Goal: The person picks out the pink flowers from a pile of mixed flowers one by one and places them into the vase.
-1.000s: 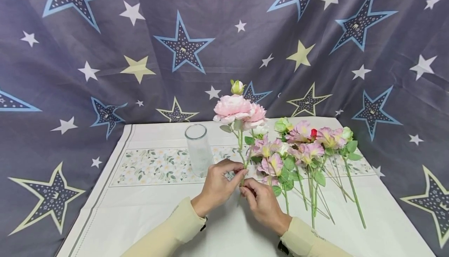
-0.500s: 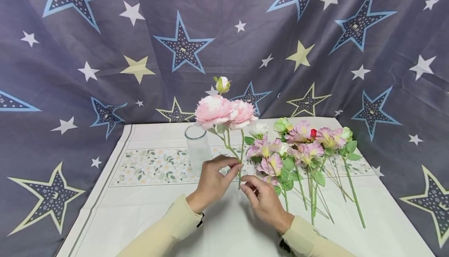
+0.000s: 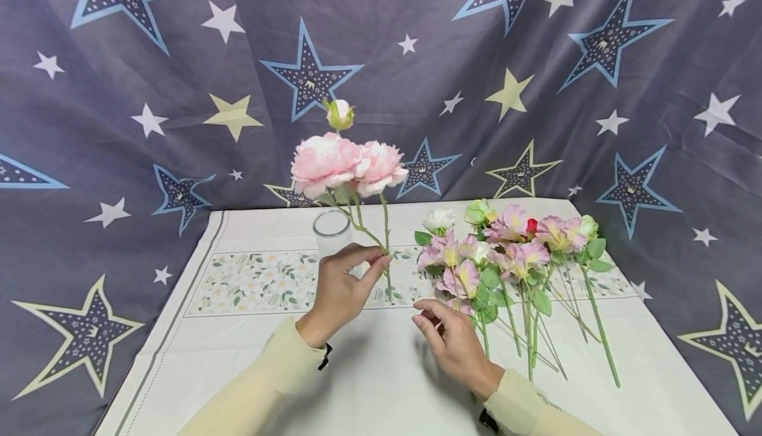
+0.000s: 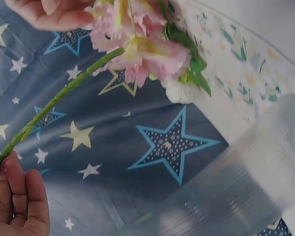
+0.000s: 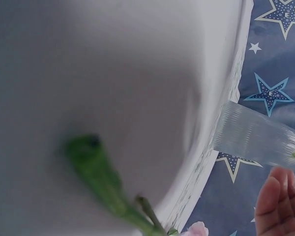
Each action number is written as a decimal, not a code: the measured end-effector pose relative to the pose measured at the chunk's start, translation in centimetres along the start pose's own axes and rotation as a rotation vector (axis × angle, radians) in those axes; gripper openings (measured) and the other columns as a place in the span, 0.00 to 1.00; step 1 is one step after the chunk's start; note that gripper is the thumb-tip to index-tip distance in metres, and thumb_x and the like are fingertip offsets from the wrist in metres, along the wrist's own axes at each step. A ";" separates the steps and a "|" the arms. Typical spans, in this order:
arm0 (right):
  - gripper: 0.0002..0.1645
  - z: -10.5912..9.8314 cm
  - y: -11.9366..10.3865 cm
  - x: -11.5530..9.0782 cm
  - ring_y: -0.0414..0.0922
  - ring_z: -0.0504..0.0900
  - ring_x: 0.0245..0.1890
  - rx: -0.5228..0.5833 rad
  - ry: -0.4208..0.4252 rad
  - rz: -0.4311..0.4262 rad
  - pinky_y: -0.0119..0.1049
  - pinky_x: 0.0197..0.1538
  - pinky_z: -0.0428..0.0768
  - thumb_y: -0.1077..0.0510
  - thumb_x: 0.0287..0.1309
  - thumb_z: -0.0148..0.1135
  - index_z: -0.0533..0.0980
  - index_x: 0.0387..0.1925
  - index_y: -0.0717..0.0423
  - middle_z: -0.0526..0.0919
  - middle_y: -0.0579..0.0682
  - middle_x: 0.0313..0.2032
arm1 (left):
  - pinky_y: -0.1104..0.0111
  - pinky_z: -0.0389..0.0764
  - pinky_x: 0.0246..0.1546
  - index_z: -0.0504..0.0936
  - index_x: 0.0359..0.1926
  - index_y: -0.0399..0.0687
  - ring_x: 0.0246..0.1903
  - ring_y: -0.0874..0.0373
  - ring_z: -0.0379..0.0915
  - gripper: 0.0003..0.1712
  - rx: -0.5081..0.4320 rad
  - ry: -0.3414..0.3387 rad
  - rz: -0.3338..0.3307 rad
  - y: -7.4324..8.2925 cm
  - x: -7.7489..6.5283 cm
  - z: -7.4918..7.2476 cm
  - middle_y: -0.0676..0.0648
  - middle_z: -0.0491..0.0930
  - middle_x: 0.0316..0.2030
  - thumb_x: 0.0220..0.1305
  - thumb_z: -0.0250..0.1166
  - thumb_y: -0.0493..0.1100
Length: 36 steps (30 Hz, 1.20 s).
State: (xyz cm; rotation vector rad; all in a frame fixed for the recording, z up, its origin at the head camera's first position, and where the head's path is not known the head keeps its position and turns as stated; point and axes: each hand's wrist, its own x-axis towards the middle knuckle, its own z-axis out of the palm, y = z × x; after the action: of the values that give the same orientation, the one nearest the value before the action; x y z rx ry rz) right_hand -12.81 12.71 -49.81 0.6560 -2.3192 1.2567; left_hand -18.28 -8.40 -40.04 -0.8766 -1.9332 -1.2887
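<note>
The white-clothed table (image 3: 381, 383) bears a printed floral band (image 3: 256, 280). A clear ribbed vase (image 3: 331, 241) stands upright; to its right lie long-stemmed flowers (image 3: 524, 257), mostly lilac, with some white, green and red.

In the head view, the left hand (image 3: 338, 285) hides the base of the glass vase (image 3: 328, 241) and, right of it, some stem of the pink flower (image 3: 325, 161). Farther right, lettering (image 3: 427, 276) is unreadably small. The right wrist view blurs a green stem (image 5: 98, 172) left of the vase.
</note>
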 end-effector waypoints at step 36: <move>0.17 -0.3 0.2 0.0 0.32 0.78 0.28 -0.048 0.016 0.013 0.29 0.26 0.79 0.58 0.60 0.74 0.81 0.50 0.53 0.81 0.40 0.33 | 0.71 0.81 0.40 0.91 0.31 0.37 0.29 0.50 0.85 0.02 0.120 0.248 0.051 0.0 7.7 -6.8 0.43 0.89 0.29 0.57 0.75 0.30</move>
State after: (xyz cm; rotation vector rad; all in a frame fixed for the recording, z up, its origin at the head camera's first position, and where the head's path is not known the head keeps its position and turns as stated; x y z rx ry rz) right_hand -12.85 13.09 -49.77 0.6140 -2.3367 1.2036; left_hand -21.69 -13.47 -31.71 -0.6677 -1.7614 -1.1782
